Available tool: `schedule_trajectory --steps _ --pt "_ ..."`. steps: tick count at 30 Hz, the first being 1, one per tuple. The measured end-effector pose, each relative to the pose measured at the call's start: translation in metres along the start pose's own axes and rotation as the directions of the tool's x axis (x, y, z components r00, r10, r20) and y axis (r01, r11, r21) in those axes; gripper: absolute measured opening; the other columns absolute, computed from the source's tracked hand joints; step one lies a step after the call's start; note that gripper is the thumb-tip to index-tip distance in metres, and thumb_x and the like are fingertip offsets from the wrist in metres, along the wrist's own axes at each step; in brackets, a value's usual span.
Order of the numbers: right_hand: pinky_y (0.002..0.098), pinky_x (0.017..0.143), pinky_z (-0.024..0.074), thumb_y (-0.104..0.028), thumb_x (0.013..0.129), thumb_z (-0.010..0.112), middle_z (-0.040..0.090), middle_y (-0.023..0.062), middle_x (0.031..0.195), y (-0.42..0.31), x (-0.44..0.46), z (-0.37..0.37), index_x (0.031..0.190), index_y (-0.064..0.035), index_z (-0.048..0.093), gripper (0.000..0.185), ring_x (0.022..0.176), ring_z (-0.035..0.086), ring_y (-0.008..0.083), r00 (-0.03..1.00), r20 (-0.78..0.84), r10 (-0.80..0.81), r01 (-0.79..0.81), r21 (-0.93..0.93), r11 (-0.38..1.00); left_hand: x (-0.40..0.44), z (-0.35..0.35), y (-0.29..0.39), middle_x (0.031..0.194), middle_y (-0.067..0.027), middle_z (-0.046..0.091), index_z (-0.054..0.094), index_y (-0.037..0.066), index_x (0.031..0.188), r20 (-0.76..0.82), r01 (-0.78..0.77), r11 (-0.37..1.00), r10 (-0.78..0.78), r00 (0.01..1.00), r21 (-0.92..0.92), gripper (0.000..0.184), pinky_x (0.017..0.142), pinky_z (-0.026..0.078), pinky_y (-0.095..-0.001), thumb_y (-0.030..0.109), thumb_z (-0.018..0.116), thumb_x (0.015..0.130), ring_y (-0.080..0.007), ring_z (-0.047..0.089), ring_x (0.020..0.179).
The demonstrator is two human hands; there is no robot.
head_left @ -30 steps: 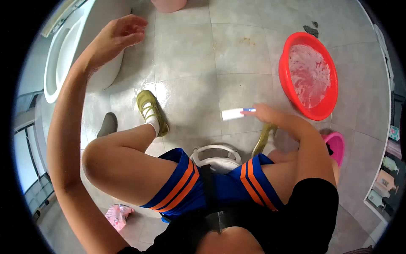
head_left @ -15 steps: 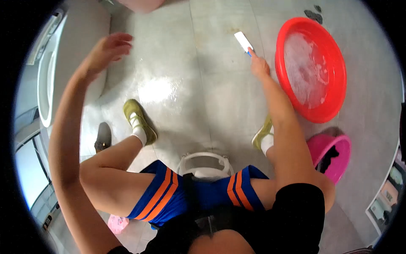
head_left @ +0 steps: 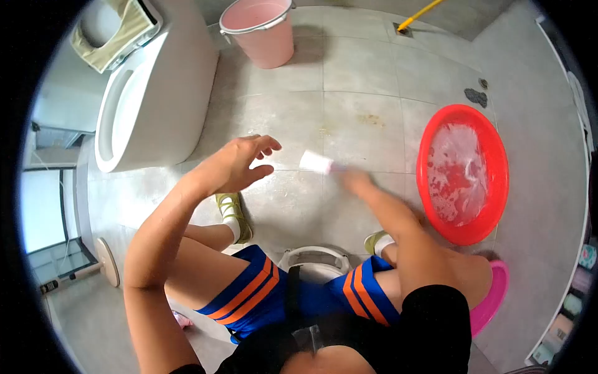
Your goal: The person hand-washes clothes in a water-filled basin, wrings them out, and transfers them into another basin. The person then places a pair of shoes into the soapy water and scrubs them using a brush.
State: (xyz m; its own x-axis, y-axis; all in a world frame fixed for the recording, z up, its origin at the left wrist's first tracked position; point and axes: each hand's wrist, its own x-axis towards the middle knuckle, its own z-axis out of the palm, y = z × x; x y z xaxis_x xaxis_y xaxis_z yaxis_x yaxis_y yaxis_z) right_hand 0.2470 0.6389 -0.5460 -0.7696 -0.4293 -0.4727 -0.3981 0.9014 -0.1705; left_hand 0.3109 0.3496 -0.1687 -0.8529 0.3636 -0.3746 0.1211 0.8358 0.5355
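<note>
My right hand (head_left: pixel 356 182) is closed round the handle of a scrub brush (head_left: pixel 316 162). The brush has a white head, which points left over the grey tiles, and both hand and brush are blurred. In the earlier view its handle shows blue. My left hand (head_left: pixel 242 163) hovers to the left of the brush, empty, with thumb and fingers apart. Brownish stains (head_left: pixel 371 119) mark the floor beyond the brush. To the right stands a red basin (head_left: pixel 425 168) holding foamy water.
A pink bucket (head_left: pixel 265 47) stands at the back. On the left are a white bathtub-like fixture (head_left: pixel 180 93) and a wooden-headed plunger-like tool (head_left: pixel 107 262). A magenta basin (head_left: pixel 492 305) sits by my right leg. A yellow pole (head_left: pixel 420 14) meets a floor drain (head_left: pixel 402 30).
The view has tilted up and shows more of the far floor and bucket. My left hand has come inward toward the brush. The brush now points left and sits closer to my left hand.
</note>
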Motion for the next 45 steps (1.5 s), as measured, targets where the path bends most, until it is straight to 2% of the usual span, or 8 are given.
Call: schedule_trajectory --steps 7,10,14,24,29,31,37,45 --pt "0.0462 0.06 0.0511 -0.026 0.095 0.039 0.062 0.0175 0.084 0.05 0.054 -0.081 0.136 -0.0292 0.039 0.041 0.071 0.063 0.0339 0.891 -0.365 0.272 -0.204 0.214 0.955 -0.004 0.019 -0.018 0.11 -0.0181 0.059 0.053 0.003 0.118 0.001 0.035 0.995 -0.035 0.999 0.097 0.039 0.083 0.048 -0.0397 0.015 0.062 0.082 -0.0336 0.061 0.092" --pt "0.0425 0.074 0.0472 -0.061 0.087 0.043 0.064 0.0186 0.089 -0.042 0.0 -0.082 0.108 -0.0122 0.061 0.056 0.081 0.061 0.0331 0.977 0.082 0.196 -0.207 0.572 0.793 0.01 0.01 -0.013 0.113 -0.0166 0.058 0.05 0.004 0.121 0.143 0.088 0.981 -0.113 0.983 0.172 0.044 0.089 0.047 -0.0399 0.013 0.065 0.081 -0.0327 0.058 0.101" --pt "0.0406 0.065 0.0507 -0.034 0.093 0.045 0.06 0.0174 0.079 -0.11 -0.009 0.02 0.123 -0.0305 0.056 0.032 0.069 0.062 0.0311 0.799 -0.28 -0.532 0.574 0.092 0.814 0.037 0.002 -0.006 0.111 -0.0155 0.059 0.051 0.006 0.121 0.047 -0.029 0.966 0.018 0.999 0.256 0.046 0.093 0.044 -0.0402 0.015 0.067 0.078 -0.0331 0.058 0.101" --pt "0.0439 0.055 0.0512 -0.017 0.089 0.047 0.065 0.0132 0.075 0.112 0.101 -0.102 0.138 -0.0436 0.031 0.058 0.069 0.066 0.0273 0.815 -0.333 0.474 -0.436 0.186 0.881 0.073 -0.009 -0.015 0.113 -0.0149 0.059 0.051 0.006 0.122 0.115 -0.065 0.936 0.027 0.993 0.346 0.049 0.097 0.041 -0.0404 0.016 0.067 0.077 -0.0311 0.056 0.104" --pt "0.0446 0.058 0.0507 -0.032 0.093 0.042 0.068 0.0119 0.085 0.128 0.094 -0.133 0.114 -0.0169 0.06 0.031 0.073 0.067 0.0308 0.676 -0.113 0.728 -0.612 0.464 0.641 0.083 -0.032 0.002 0.12 -0.0181 0.055 0.048 0.005 0.125 0.145 -0.107 0.895 0.048 0.988 0.432 0.051 0.102 0.036 -0.0436 0.016 0.066 0.079 -0.0341 0.052 0.112" --pt "0.0458 0.063 0.0507 -0.041 0.094 0.04 0.066 0.0144 0.086 0.067 0.071 -0.124 0.094 -0.0113 0.065 0.04 0.077 0.066 0.0318 0.653 -0.132 0.746 -0.596 0.517 0.614 0.089 -0.044 0.031 0.123 -0.0181 0.053 0.048 0.005 0.126 0.146 -0.141 0.877 0.082 0.986 0.46 0.051 0.102 0.037 -0.043 0.016 0.066 0.079 -0.0346 0.05 0.113" --pt "0.0476 0.073 0.0487 -0.01 0.089 0.045 0.057 0.0201 0.09 -0.118 -0.027 -0.134 0.132 -0.035 0.042 0.05 0.082 0.062 0.0378 0.821 -0.064 0.567 -0.269 0.832 0.485 0.113 -0.071 0.117 0.118 -0.0168 0.055 0.048 0.006 0.125 0.091 -0.3 0.863 0.288 0.953 0.407 0.05 0.092 0.043 -0.0416 0.012 0.066 0.078 -0.0355 0.052 0.107" --pt "0.0448 0.076 0.0473 -0.021 0.09 0.048 0.061 0.0185 0.088 -0.133 -0.101 -0.102 0.129 -0.0323 0.048 0.041 0.084 0.061 0.0361 0.905 -0.187 0.382 -0.126 0.739 0.661 0.099 -0.085 0.195 0.11 -0.0178 0.058 0.049 0.01 0.126 0.165 -0.482 0.746 0.461 0.872 0.46 0.048 0.083 0.046 -0.0434 0.014 0.065 0.081 -0.035 0.058 0.095"
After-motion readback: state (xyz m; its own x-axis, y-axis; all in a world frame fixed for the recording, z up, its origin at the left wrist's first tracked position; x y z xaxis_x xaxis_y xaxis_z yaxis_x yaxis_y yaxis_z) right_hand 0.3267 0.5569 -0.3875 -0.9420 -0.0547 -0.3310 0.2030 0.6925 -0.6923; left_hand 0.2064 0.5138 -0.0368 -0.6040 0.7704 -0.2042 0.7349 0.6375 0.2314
